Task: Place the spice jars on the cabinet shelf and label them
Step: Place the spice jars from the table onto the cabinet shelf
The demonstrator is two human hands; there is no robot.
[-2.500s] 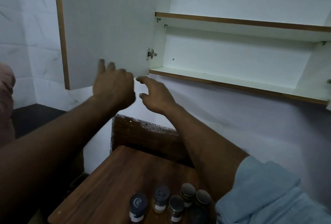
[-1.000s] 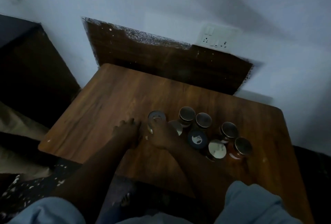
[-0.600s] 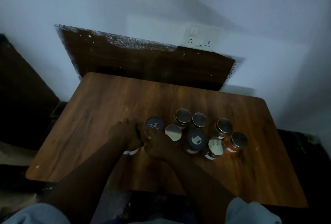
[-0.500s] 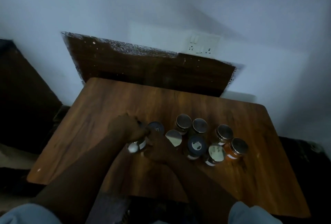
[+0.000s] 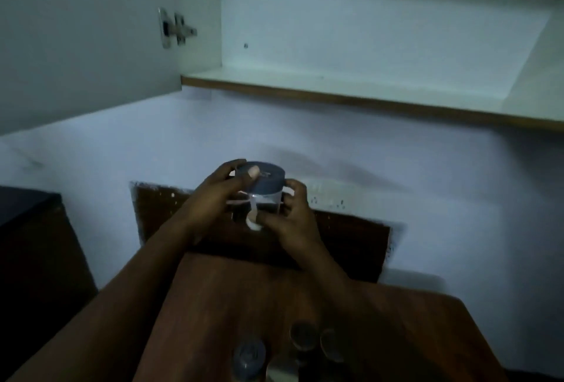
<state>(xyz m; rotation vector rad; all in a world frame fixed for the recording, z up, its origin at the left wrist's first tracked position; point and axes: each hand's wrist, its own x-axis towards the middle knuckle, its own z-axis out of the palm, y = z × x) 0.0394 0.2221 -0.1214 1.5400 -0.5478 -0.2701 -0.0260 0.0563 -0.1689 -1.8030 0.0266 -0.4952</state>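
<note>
Dark-grey lid: it caps the spice jar (image 5: 263, 195) we hold up in the air, well above the bench (image 5: 396, 320) and below the cabinet shelf (image 5: 351, 88).
Left hand (image 5: 213, 198): we wrap it round the jar's left side, thumb on the lid's rim, probably to keep the jar upright.
Right hand (image 5: 291, 216): we grip the jar's clear lower body from the right; two hands likely steady it for the lift.
Shelf: white, brown-edged, bare where we see it; the cabinet door (image 5: 85, 33) stands open at its left, so the way in looks free.
Other jars (image 5: 302, 337): a blurred cluster by the bench's near edge, waiting their turn, we judge.
Labels: we see none applied; that step seems not yet begun.
</note>
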